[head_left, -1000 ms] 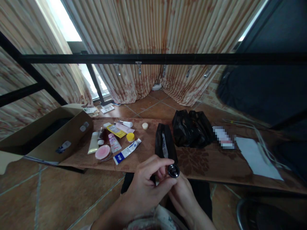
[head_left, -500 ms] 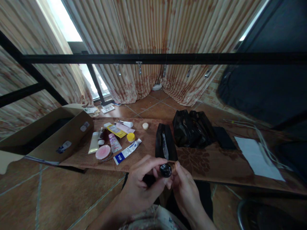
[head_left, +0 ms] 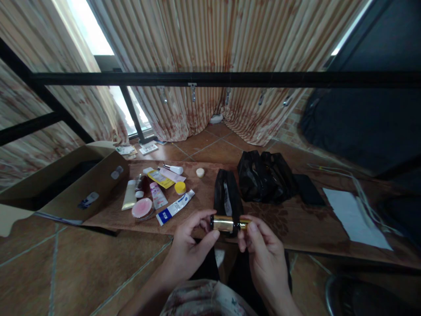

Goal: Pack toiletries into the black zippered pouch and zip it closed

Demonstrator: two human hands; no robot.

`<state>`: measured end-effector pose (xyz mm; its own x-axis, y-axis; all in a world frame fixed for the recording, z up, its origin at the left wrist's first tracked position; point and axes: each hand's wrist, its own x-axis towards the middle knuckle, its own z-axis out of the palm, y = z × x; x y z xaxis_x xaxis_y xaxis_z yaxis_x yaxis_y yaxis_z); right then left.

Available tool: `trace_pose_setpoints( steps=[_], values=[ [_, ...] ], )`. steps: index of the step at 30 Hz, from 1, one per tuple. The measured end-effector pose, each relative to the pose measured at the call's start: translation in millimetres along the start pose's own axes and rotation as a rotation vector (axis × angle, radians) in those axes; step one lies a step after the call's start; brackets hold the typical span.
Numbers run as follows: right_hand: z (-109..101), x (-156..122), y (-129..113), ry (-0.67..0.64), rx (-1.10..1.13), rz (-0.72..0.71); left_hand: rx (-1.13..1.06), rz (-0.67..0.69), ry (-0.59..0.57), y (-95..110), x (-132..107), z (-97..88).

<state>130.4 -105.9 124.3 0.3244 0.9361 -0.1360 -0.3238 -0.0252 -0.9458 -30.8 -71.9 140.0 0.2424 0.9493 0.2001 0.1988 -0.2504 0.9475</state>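
Observation:
A small dark bottle (head_left: 224,224) with a gold label and a gold cap lies level between my two hands, above the bench's front edge. My left hand (head_left: 194,243) is closed on its base end, thumb below and fingers behind. The fingers of my right hand (head_left: 263,245) pinch the gold cap end. Just beyond the bottle a black mesh pouch (head_left: 225,188) rests on the cloth, partly hidden by it. Left of my hands lie a blue-and-white tube (head_left: 175,208), a yellow-lidded jar (head_left: 180,188) and a round pink container (head_left: 142,208).
An opened cardboard box (head_left: 98,184) stands at the bench's left end, near several tubes. More black mesh pouches (head_left: 263,177) sit right of centre. Farther right are a dark flat item (head_left: 309,189), white paper (head_left: 357,219) and a pale cable (head_left: 360,188). A black rail (head_left: 210,79) crosses behind.
The bottle has turned from end-on to sideways, so its gold label and cap now show. My hands have moved apart, toward its two ends.

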Motion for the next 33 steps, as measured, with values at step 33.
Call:
trace_pose_setpoints(
  steps=[33],
  values=[
    [-17,6,-30,-0.384,-0.856,-0.503,-0.942,-0.633,-0.13,-34,-8,47.3]
  ],
)
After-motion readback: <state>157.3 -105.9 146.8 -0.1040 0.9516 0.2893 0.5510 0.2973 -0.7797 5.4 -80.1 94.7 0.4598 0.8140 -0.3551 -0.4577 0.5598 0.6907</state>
